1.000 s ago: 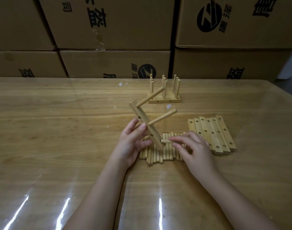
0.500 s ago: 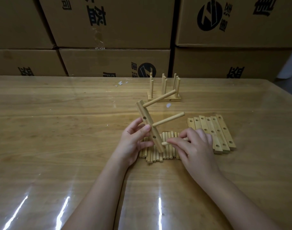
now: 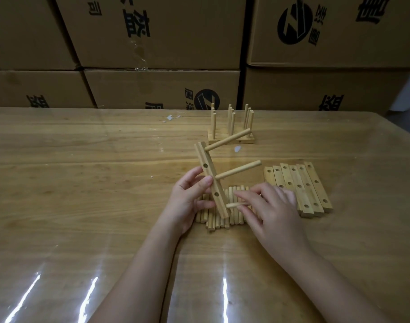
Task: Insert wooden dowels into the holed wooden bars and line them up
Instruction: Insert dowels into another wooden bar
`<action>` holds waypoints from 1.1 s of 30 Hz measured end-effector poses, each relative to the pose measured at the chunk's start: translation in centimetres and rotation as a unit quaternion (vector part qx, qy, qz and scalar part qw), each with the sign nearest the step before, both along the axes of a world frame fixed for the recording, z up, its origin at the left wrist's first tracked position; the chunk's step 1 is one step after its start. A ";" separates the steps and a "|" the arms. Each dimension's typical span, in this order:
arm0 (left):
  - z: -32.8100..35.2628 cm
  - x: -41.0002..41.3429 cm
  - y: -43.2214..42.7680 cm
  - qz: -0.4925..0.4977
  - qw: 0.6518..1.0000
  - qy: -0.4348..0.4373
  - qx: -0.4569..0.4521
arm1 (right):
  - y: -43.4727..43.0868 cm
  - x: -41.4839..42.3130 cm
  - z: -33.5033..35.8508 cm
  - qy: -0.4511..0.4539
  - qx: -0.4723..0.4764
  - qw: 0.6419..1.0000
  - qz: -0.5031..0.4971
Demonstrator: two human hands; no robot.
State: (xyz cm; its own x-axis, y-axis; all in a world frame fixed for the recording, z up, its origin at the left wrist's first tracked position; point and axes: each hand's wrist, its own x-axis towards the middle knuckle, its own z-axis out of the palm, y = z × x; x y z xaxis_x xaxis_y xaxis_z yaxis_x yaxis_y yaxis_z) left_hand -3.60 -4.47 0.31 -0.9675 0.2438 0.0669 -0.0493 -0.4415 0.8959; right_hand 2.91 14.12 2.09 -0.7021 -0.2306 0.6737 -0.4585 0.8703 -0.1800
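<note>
Holed bar (image 3: 210, 178) tipped more upright than before; left hand (image 3: 187, 201) grips it above loose round dowels (image 3: 213, 221) on glossy tabletop (image 3: 83, 183). Right hand (image 3: 276, 206) pinches smooth dowel (image 3: 234, 204), tip at bar's lower end.

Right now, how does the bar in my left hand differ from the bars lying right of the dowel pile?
The held bar stands tilted in the left hand; the loose bars lie flat. The held bar carries two dowels, a third dowel at its lower end; the loose bars' holes are empty. Both are pale, drilled wood.
</note>
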 end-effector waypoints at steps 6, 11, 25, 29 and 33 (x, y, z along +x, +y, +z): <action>0.1 0.0 0.0 0.001 1.000 -0.004 0.012 | 0.5 0.0 0.3 -0.029 -0.211 0.977 0.012; 0.4 0.0 -0.1 0.026 0.998 -0.033 0.036 | 1.1 -0.5 0.3 -0.030 -0.261 0.964 0.026; -0.1 0.0 -0.5 -0.005 1.000 -0.019 0.020 | 1.4 -0.8 0.0 -0.081 -0.275 0.957 0.041; -0.1 -0.1 -0.6 -0.009 1.000 -0.023 0.015 | 1.4 -0.7 0.1 -0.087 -0.278 0.956 0.039; -0.1 -0.1 -0.6 -0.001 1.000 -0.029 0.004 | 1.3 -0.7 0.3 -0.100 -0.287 0.952 0.040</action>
